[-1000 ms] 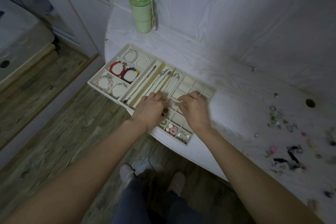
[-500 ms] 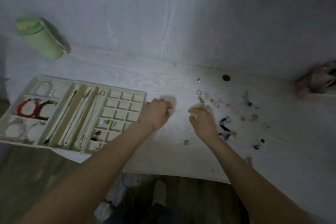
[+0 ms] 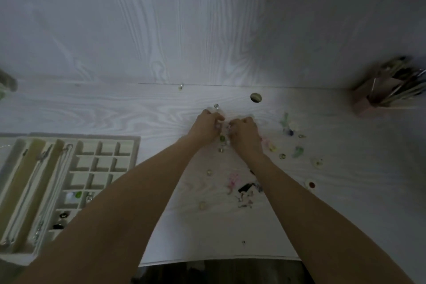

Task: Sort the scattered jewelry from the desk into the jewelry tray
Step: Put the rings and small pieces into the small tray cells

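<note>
As hands [image 3: 227, 130] curl together, forearms outstretched

I see a white wood-grain bench [image 3: 129, 110] with a round cable hole [image 3: 255, 97], a compartmented jewelry tray [image 3: 136, 145] at its left, small scattered jewelry [image 3: 244, 188] toward the right, and a blurred pencil holder [image 3: 368, 101] far right.

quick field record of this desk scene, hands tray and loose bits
left hand: fingers curled, among small pieces on the white wood-grain desk; grasp unclear
right hand: fingers curled, close beside the left; grasp unclear
cream compartmented jewelry tray: at left, chains in long slots, a few small squares filled
scattered small jewelry pieces: right of the hands
round cable hole: behind the hands
pink pen holder: far right, blurred
</note>
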Action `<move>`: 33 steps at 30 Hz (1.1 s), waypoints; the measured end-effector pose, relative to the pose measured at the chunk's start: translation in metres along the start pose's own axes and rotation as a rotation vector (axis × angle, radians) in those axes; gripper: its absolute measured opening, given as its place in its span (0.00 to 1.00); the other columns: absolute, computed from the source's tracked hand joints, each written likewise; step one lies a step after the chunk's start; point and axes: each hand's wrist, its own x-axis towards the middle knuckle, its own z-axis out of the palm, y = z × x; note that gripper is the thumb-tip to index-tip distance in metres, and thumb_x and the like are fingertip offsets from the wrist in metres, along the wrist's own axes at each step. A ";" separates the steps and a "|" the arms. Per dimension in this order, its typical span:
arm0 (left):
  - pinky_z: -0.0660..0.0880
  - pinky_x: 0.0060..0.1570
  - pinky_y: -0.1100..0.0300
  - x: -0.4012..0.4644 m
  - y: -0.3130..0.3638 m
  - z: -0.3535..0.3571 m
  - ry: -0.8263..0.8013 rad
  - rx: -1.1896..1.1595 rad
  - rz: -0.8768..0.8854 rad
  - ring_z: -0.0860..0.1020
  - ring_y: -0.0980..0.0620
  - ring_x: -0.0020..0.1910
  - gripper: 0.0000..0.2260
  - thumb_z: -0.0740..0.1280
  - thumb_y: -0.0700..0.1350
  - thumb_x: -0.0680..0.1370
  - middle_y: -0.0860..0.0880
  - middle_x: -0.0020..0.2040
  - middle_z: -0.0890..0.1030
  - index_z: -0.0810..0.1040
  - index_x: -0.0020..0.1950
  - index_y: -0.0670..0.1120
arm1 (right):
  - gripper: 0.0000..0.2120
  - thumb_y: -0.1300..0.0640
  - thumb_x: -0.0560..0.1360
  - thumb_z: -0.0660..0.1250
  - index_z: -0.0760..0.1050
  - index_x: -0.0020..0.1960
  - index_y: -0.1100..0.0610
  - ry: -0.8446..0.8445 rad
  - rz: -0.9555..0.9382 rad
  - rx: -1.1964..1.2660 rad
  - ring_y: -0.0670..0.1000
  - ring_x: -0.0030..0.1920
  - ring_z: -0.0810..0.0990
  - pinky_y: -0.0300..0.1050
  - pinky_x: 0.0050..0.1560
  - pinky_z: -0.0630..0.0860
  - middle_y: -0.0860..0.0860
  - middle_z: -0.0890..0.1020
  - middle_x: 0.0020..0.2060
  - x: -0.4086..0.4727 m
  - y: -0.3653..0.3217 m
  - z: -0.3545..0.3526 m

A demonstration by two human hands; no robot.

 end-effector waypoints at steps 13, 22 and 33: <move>0.67 0.45 0.64 0.013 -0.009 -0.003 -0.018 -0.077 -0.005 0.76 0.46 0.52 0.13 0.74 0.43 0.71 0.44 0.48 0.75 0.79 0.51 0.38 | 0.06 0.63 0.76 0.63 0.75 0.52 0.63 -0.033 0.009 0.087 0.58 0.49 0.74 0.44 0.43 0.67 0.60 0.74 0.51 0.007 -0.002 -0.004; 0.70 0.51 0.63 0.006 -0.018 -0.003 -0.019 -0.015 0.100 0.76 0.46 0.50 0.07 0.70 0.38 0.73 0.47 0.49 0.71 0.78 0.51 0.40 | 0.08 0.65 0.76 0.63 0.76 0.53 0.63 -0.029 -0.015 0.106 0.57 0.49 0.76 0.43 0.46 0.70 0.59 0.75 0.52 0.004 0.003 -0.005; 0.74 0.36 0.73 -0.031 -0.020 -0.020 0.173 -0.549 -0.134 0.78 0.59 0.33 0.04 0.71 0.33 0.72 0.46 0.36 0.79 0.80 0.45 0.35 | 0.14 0.62 0.77 0.64 0.76 0.62 0.59 -0.018 -0.114 0.220 0.53 0.52 0.75 0.42 0.50 0.72 0.58 0.75 0.56 -0.020 -0.013 -0.008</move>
